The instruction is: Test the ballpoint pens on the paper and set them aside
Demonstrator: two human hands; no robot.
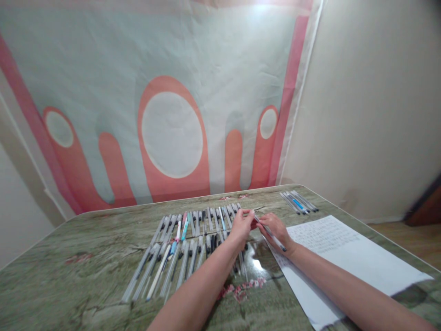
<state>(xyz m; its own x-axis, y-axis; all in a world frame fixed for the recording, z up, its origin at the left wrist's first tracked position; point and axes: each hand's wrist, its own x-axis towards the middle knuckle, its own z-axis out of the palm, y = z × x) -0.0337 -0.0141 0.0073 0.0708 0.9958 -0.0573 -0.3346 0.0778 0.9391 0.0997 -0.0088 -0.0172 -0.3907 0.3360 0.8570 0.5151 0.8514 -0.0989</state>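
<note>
A slim clear-barrelled pen with a dark end slants across my right hand, whose fingers are closed around it. At the pen's upper end the fingertips of my left hand pinch together; the exact contact there is partly hidden. Below both hands, sheets of white paper with handwritten lines lie on the right, partly under my right forearm. To the left, capped pens lie in two rows, among them a white pen and a turquoise pen. My left forearm hides part of the nearer row.
A separate group of pens, one a blue pen, lies near the table's far right corner. The wood-patterned table has a glossy patch that reflects light. Behind it hangs a printed cloth against the wall.
</note>
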